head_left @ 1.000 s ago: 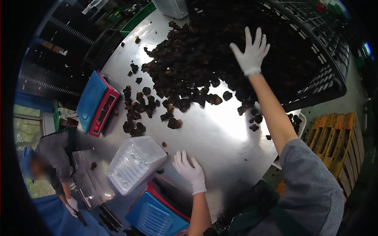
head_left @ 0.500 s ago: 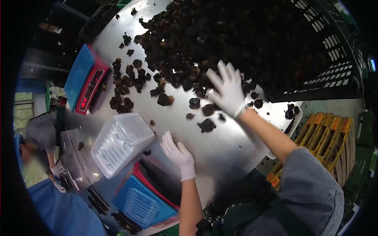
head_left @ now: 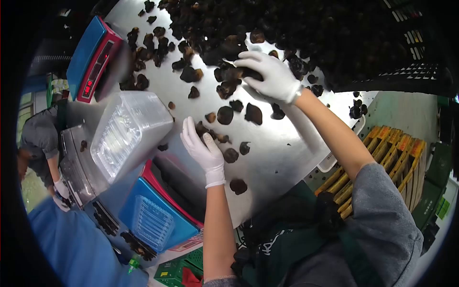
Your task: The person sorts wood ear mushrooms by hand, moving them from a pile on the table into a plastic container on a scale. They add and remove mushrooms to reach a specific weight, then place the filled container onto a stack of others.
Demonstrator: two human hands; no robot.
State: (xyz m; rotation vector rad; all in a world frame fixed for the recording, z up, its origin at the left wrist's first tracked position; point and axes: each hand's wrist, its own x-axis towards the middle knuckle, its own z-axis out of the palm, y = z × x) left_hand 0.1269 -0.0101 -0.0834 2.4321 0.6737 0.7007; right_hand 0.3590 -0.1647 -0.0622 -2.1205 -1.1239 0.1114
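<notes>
Many dark mushrooms [head_left: 224, 115] look light and crushable; the right hand [head_left: 270, 76] cups several loosely, the left hand [head_left: 203, 148] lies flat, fingers spread.

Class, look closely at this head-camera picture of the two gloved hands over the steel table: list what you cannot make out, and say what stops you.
- Right hand palm: the glove's back hides whether it grips any of the dark pieces.
- Black crate: cut off by the top and right edges.
- Far scale display: too small and blurred to read.
- Near scale: its lower corner is cut off by the dark rim.
- Left hand: fingertips touch a piece; any grip is unclear.
</notes>
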